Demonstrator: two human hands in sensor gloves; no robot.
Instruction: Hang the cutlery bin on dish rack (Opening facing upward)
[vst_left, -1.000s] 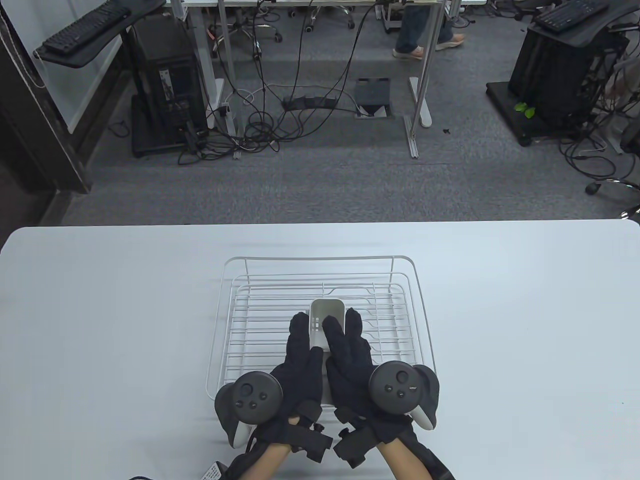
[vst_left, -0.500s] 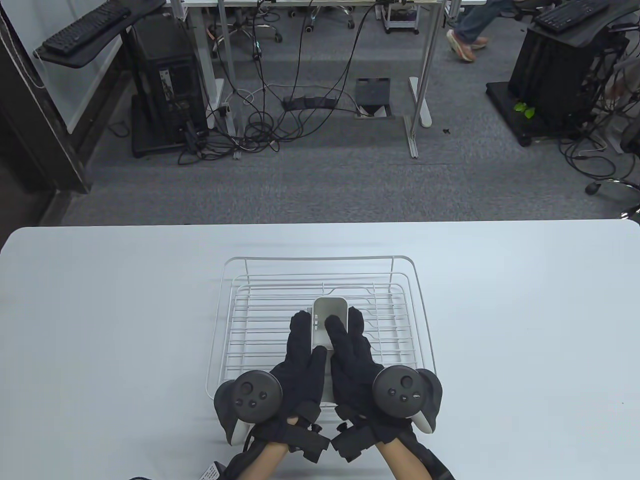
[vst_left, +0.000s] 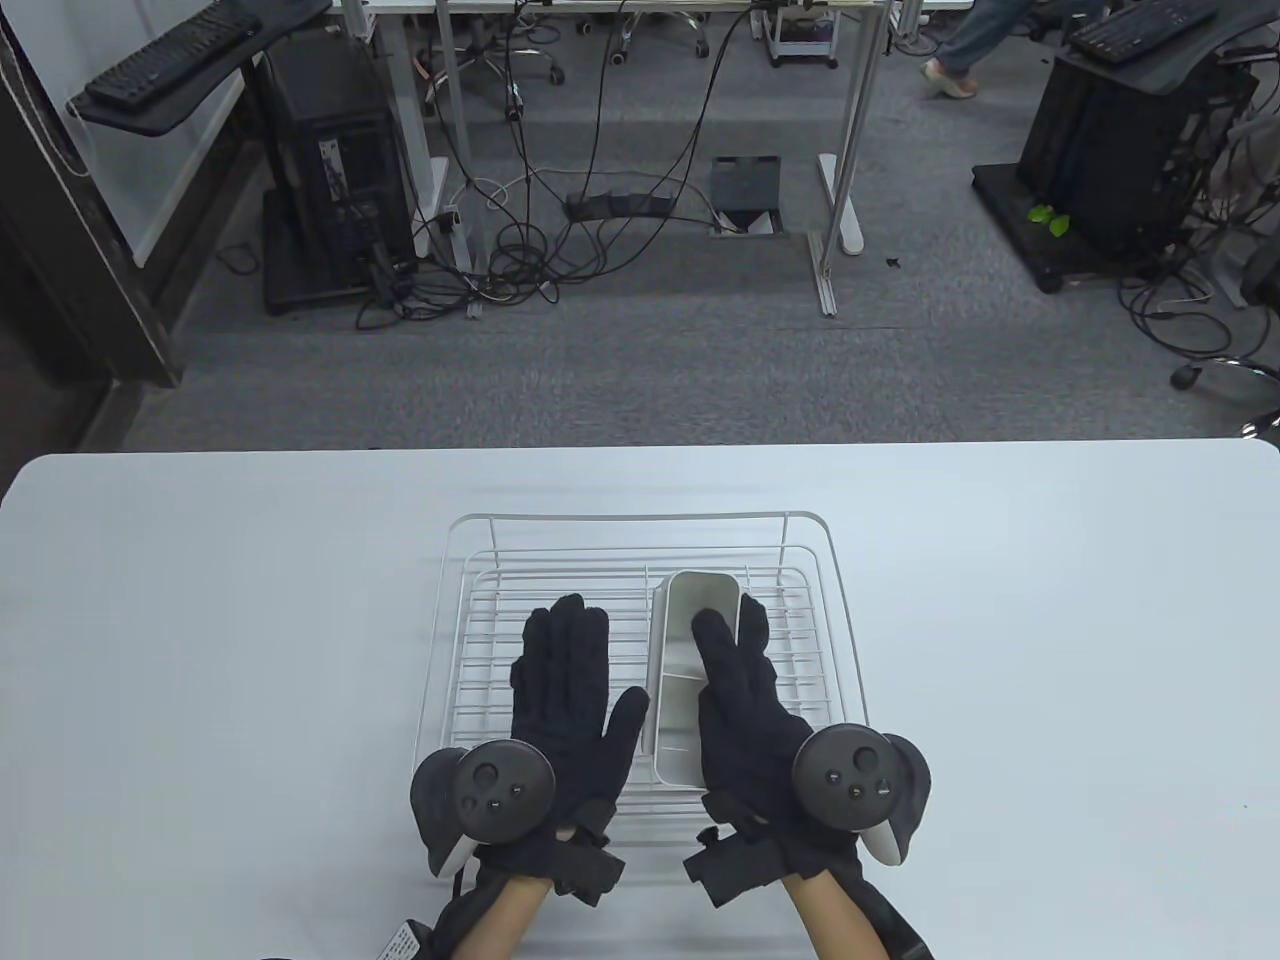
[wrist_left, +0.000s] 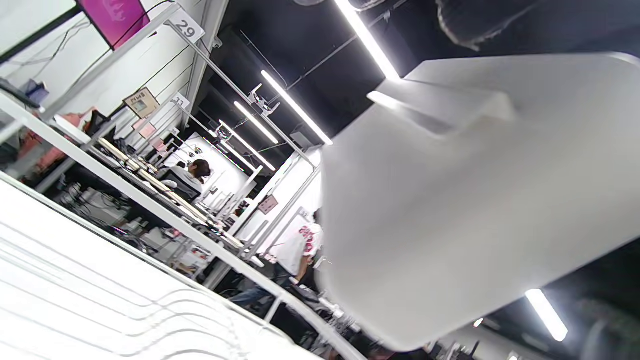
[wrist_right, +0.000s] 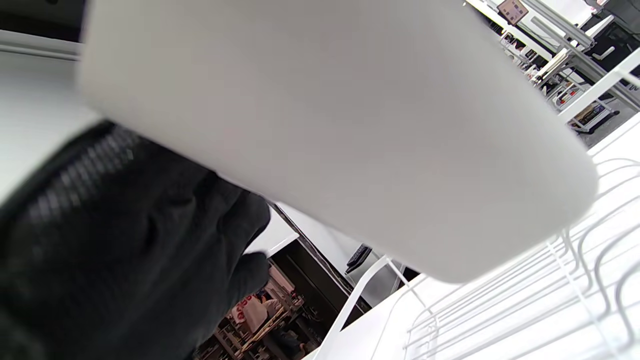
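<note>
Right hand (vst_left: 745, 700) fingers (vst_left: 712, 632) curl over the cutlery bin (vst_left: 690, 680) rim, one reaching inside, gripping it (opening up). Left hand (vst_left: 565, 690) just beside, fingers spread flat, holding nothing, apart from the bin. Under both: dish rack (vst_left: 480, 540) on the counter (vst_left: 200, 650). Bin is lifted over the rack's right half, not hooked yet; hanging on a rail is left.

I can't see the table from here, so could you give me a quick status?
Right hand grips cutlery bin above dish rack. Left hand open, off it. Bin unhung.
</note>
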